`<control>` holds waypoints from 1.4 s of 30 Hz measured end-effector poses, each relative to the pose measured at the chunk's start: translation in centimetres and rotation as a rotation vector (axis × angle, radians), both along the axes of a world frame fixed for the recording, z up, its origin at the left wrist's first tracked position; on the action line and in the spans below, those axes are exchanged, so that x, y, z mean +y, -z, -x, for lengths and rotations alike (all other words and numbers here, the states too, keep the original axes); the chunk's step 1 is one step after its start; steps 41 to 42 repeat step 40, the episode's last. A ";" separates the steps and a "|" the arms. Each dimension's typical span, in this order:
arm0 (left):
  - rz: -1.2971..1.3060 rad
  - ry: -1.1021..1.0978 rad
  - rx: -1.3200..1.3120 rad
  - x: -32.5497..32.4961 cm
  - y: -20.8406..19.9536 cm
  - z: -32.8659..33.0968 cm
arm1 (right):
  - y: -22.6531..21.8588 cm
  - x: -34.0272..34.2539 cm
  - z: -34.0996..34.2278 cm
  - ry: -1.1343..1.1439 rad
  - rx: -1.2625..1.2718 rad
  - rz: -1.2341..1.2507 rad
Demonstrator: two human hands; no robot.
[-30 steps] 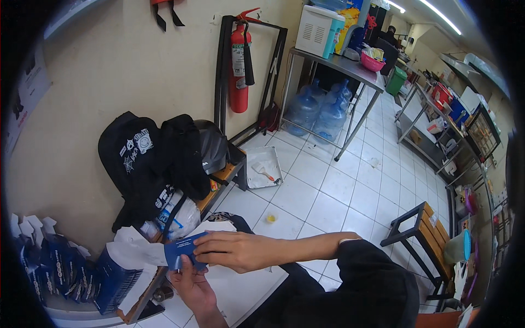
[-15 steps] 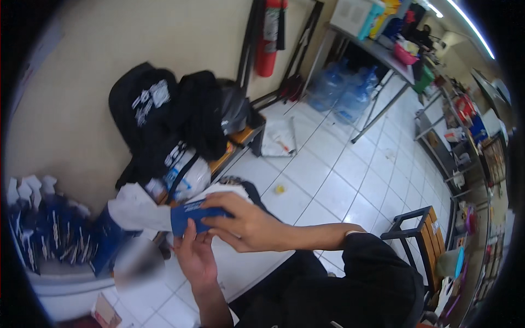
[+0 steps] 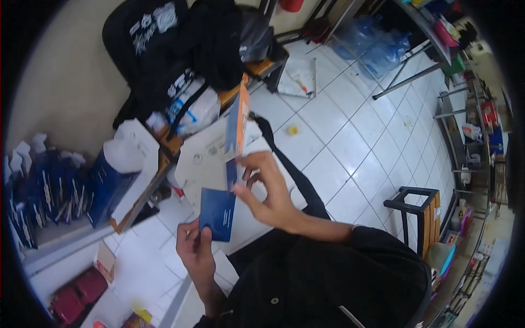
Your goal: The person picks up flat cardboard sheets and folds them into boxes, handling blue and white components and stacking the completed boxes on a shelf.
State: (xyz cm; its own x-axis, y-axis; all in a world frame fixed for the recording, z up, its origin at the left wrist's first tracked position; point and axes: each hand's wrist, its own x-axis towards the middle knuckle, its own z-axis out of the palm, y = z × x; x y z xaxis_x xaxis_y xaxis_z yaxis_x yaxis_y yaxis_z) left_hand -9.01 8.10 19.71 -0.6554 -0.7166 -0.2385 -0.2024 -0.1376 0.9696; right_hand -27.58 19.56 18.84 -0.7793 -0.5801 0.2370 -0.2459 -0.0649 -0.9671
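Between the thumb and fingers of my left hand (image 3: 196,247) is a dark blue printed card panel (image 3: 216,209), held upright in front of me. My right hand (image 3: 269,191) pinches a blue-and-orange card strip (image 3: 237,128), seen nearly edge-on and reaching upward. The strip's lower end meets the panel's top right corner; whether they are one folded piece I cannot tell. Under and behind them lies a white card sheet (image 3: 199,156). To the left, a blue carton with white flaps (image 3: 128,188) leans beside several blue packets with white tops (image 3: 54,186).
Black bags (image 3: 180,49) and a white plastic bag (image 3: 199,112) sit on a wooden bench by the wall. A small yellow item (image 3: 293,130) and a white tray (image 3: 298,77) lie on the tiled floor. A wooden stool (image 3: 430,218) stands right, water jugs (image 3: 377,49) farther back.
My hands were close together on the blue card; now my right hand has moved up and right with the orange-ended strip. My view has tipped downward.
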 end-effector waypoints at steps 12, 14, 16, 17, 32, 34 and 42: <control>-0.036 0.082 0.072 -1.8 0.0 1.2 | -2.8 -2.9 2.7 -0.229 0.355 -0.290; -0.014 0.083 0.055 -1.7 0.0 1.1 | -2.0 -2.8 2.3 -0.228 0.414 -0.288; 0.006 0.096 0.041 -1.8 -0.1 1.4 | -1.7 -2.5 1.9 -0.267 0.428 -0.288; 0.026 0.112 0.027 -1.8 0.0 1.4 | -1.6 -2.4 1.7 -0.269 0.425 -0.291; 0.249 0.136 -0.017 -3.7 -3.8 3.0 | -0.3 -1.1 1.8 -0.439 0.483 -0.287; 0.590 0.244 0.042 -5.1 -4.7 2.6 | 0.5 -1.3 2.8 -0.386 0.451 -0.130; 0.668 -0.410 0.083 -13.2 -4.3 2.1 | 0.2 -1.0 9.4 -0.291 0.148 0.222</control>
